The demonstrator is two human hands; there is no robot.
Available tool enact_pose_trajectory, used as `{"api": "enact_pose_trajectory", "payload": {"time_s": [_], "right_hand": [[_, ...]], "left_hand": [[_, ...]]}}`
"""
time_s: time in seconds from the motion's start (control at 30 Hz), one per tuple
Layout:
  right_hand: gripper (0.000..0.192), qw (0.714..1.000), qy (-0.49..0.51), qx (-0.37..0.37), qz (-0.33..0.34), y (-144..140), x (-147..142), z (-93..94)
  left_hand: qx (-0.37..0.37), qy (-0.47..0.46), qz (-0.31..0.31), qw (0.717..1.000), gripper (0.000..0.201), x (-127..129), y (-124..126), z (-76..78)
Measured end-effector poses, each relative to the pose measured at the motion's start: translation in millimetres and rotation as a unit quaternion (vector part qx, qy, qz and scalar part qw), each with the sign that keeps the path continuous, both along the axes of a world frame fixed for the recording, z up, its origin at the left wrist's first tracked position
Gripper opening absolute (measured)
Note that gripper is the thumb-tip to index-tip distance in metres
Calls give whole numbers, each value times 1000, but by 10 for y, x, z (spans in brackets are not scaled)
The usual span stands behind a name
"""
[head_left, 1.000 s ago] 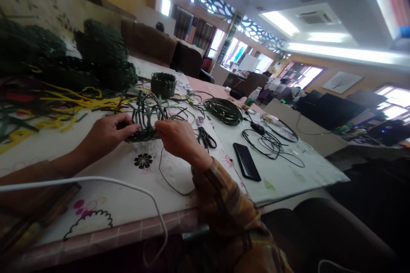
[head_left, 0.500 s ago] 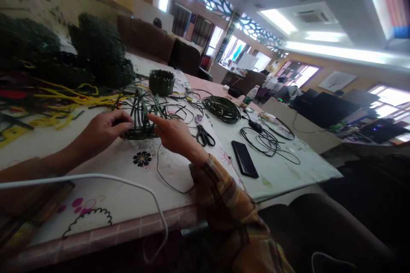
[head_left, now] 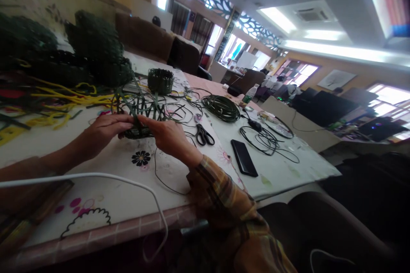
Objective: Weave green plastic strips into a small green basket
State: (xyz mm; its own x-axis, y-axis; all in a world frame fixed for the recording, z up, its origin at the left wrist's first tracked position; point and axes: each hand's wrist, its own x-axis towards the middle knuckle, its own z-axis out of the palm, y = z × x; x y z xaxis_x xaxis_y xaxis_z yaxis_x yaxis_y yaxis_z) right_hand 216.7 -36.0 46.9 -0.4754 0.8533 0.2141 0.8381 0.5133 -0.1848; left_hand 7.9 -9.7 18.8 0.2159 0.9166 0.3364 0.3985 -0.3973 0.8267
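Head view, left hand [head_left: 107,130] & right hand [head_left: 165,133] both pinching half-woven green basket [head_left: 141,113], fingers closed on strips

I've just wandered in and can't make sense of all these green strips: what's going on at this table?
A person is working with both hands on a half-woven green basket on the table. The left hand grips its near left side, the right hand its right, and loose strips stick up from its base. A finished small basket, a green coil, scissors and a phone lie nearby.
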Motion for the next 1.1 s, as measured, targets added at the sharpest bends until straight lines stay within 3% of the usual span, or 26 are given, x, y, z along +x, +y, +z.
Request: {"api": "enact_pose_trajectory", "payload": {"time_s": [0.3, 0.53, 0.67, 0.77, 0.83, 0.93, 1.0, 1.1], "right_hand": [[54, 997, 70, -19, 14, 69, 9, -29], [49, 982, 179, -21, 63, 124, 68, -12], [23, 982, 177, 69, 10, 37, 15, -16], [28, 965, 151, 210, -33, -139, -59, -9], [30, 958, 137, 250, 3, -242, -117, -17], [28, 974, 142, 167, 60, -262, -208, -87], [24, 977, 187, 92, 51, -180, -254, -170], [23, 966, 250, 35, 49, -23, -265, -285]], "left_hand": [[0, -23, -14, 1000, 37, -13, 47, -135], [59, 37, 31, 997, 41, 3, 22, -74], [100, 69, 61, 991, 42, 27, -14, -70], [108, 74, 123, 984, 42, 4, -10, -112], [103, 66, 163, 979, 43, -24, 7, -144], [98, 58, 186, 976, 44, -44, 17, -177], [103, 56, 186, 976, 43, -29, -1, -187], [106, 48, 186, 975, 42, 14, -47, -188]]}}
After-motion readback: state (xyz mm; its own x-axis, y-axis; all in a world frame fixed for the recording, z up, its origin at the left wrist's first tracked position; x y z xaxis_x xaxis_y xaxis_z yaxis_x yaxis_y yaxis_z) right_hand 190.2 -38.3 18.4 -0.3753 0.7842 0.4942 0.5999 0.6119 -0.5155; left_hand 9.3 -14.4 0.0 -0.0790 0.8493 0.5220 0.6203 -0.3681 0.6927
